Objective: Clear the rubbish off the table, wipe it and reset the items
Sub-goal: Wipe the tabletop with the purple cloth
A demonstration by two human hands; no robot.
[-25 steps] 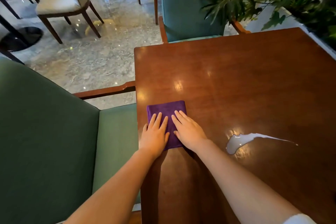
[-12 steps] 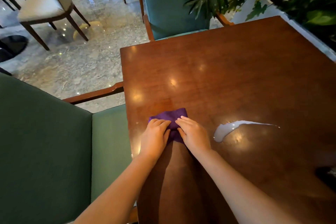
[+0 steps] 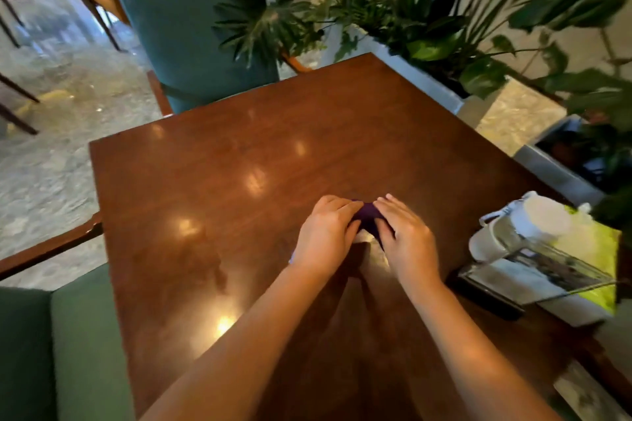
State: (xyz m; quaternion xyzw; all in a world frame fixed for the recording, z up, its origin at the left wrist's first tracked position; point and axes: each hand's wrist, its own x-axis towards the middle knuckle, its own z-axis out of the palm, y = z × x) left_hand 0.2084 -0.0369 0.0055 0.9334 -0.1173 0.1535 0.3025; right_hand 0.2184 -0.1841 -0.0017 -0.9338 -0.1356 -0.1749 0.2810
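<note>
Both hands, left (image 3: 325, 232) and right (image 3: 405, 239), side by side with fingers curled over a bunched purple cloth (image 3: 368, 215) pressed onto the middle of the brown table (image 3: 212, 181), beside a white bottle (image 3: 513, 229).

Single head view, looking forward and down from above the bench (image 3: 212, 181), close over both forearms; far edge and plants (image 3: 393, 3) at top.

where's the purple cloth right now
In the head view, the purple cloth lies bunched on the table, right of centre, pressed between the left hand and right hand.
</note>
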